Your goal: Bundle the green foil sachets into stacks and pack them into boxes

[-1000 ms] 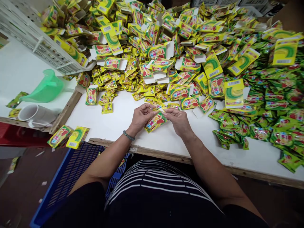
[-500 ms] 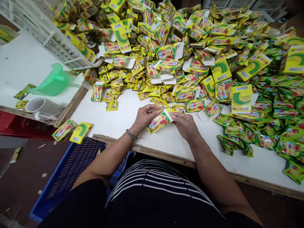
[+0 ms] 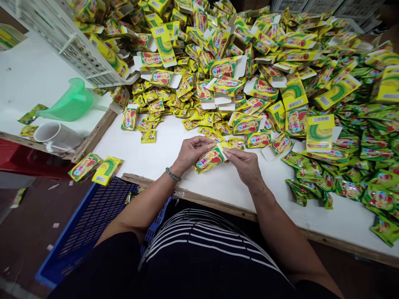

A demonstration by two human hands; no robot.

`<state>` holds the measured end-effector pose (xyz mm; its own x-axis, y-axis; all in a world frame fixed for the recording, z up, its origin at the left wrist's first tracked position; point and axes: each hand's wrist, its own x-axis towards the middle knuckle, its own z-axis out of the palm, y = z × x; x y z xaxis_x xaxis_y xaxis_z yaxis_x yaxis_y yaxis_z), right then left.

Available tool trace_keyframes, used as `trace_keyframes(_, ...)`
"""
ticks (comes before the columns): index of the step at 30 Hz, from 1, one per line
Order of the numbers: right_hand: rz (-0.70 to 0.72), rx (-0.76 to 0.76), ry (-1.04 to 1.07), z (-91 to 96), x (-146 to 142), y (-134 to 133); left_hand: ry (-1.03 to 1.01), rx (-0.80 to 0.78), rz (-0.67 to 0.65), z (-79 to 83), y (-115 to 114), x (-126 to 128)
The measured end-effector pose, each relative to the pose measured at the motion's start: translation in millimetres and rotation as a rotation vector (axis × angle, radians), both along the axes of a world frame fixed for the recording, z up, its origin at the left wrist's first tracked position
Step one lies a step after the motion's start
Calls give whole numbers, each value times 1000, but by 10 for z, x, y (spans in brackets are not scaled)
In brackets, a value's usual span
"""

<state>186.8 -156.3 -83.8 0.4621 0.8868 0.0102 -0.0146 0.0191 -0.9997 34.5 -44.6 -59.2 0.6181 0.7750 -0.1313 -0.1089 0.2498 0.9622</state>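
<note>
Between my hands is a small yellow-and-green candy box (image 3: 209, 160) with a white flap at its right end, held just above the white table near its front edge. My left hand (image 3: 193, 153) grips its upper left side, fingers closed. With thumb and fingertips, my right hand (image 3: 243, 162) pinches the white flap end. Just beyond my hands lie small yellow candy packets (image 3: 215, 132) and more printed boxes (image 3: 258, 139). The inside of the held box is hidden from me.
A big heap of boxes (image 3: 224, 66) spreads across the back. Green packets (image 3: 368, 153) pile at the right. On the left are a white crate (image 3: 76, 43), a green scoop (image 3: 70, 101), a white mug (image 3: 57, 136) and two boxes (image 3: 107, 170) above a blue crate (image 3: 84, 232).
My hands and the box stay almost in place, with slight finger movement at the flap end. The view has shifted a little.
</note>
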Motion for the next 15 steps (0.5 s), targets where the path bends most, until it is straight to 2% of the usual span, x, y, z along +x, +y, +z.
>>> trace_keyframes(6, 60, 69, -180, 64, -149, -78, -3, -35, 37, 15, -27, -6)
trace_keyframes(10, -12, 72, -266, 62, -305, -72, -17, -65, 82, -3, -24, -5)
trace_keyframes(15, -95, 85, -320, 102, -356, 14, -5, -53, 37, 17, -20, 26)
